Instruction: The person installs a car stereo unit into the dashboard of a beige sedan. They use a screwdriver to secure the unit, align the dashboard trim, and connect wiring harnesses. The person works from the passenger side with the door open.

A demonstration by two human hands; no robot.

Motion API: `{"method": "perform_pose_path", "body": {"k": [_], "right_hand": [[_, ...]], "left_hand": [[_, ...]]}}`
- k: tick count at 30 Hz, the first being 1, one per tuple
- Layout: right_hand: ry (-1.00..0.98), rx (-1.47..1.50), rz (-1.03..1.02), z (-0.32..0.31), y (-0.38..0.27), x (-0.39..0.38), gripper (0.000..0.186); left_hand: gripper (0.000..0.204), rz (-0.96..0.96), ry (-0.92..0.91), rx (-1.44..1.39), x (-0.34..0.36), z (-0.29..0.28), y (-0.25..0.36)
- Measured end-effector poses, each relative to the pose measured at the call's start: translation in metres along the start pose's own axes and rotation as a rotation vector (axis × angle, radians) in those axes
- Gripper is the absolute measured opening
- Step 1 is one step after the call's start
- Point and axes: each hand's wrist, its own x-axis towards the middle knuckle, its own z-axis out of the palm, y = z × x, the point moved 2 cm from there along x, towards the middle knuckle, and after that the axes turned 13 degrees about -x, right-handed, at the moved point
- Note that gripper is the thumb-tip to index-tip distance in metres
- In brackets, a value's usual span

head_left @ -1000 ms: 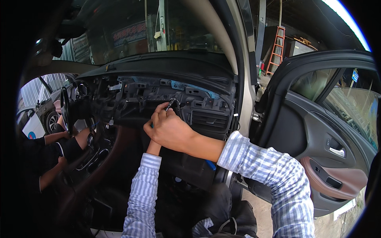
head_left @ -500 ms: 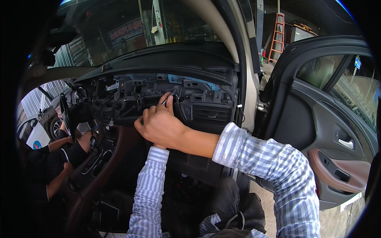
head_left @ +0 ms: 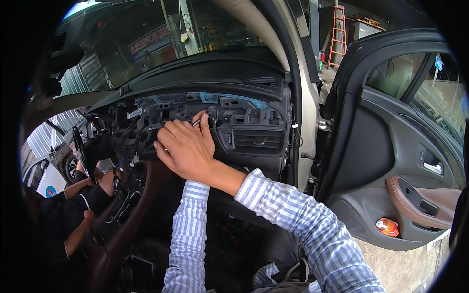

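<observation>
Currently, the right hand (head_left: 186, 152) covers the left hand; their separate grips cannot be told. Fingertips (head_left: 204, 118) hold a slim tool (head_left: 196, 123) at the dash (head_left: 210, 73) just ahead, likely turning; next requires steady alignment.

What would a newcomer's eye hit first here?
Probably the bare right hand at centre, in a blue-and-white striped sleeve, against the opened-up black plastic dashboard. Next, the bright orange bottle low in the open black-and-brown car door on the right. Then the tall orange ladder in the upper-right background.
</observation>
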Motion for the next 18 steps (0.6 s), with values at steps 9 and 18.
{"method": "perform_pose_path", "body": {"k": [9,18], "right_hand": [[-0.344,-0.128,-0.115,-0.002,0.005,0.024,0.026],[-0.852,-0.117,-0.170,-0.011,0.008,0.040,0.032]], "left_hand": [[0.055,-0.208,-0.081,-0.273,0.002,0.031,-0.018],[0.044,-0.194,-0.089,-0.718,-0.009,0.040,-0.010]]}}
